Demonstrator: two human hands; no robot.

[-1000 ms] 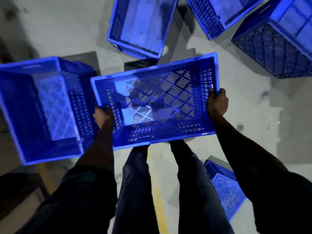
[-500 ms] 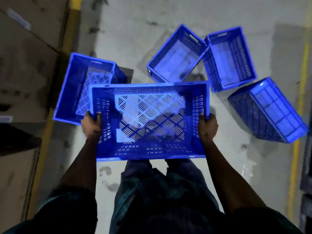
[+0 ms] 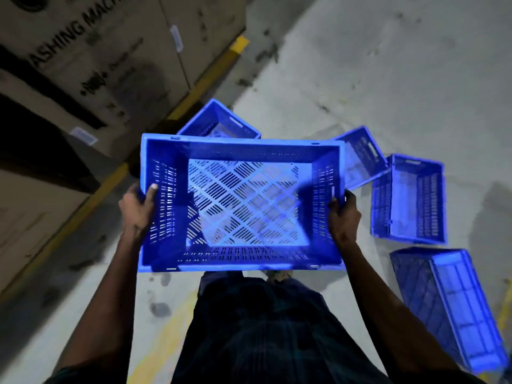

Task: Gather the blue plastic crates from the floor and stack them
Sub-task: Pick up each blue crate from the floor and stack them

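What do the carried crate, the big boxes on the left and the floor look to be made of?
Carried crate: moulded blue plastic, judging by the slotted lattice base and slight sheen. Boxes: apparently brown cardboard, matte, with printed lettering and stuck-on labels. Floor: probably bare concrete, grey, stained, with a painted yellow line.

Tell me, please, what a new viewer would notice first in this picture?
First, the big blue crate at the centre, held up by its short ends in the left hand and the right hand. Next, four more blue crates on the grey floor behind and to the right, one overturned.
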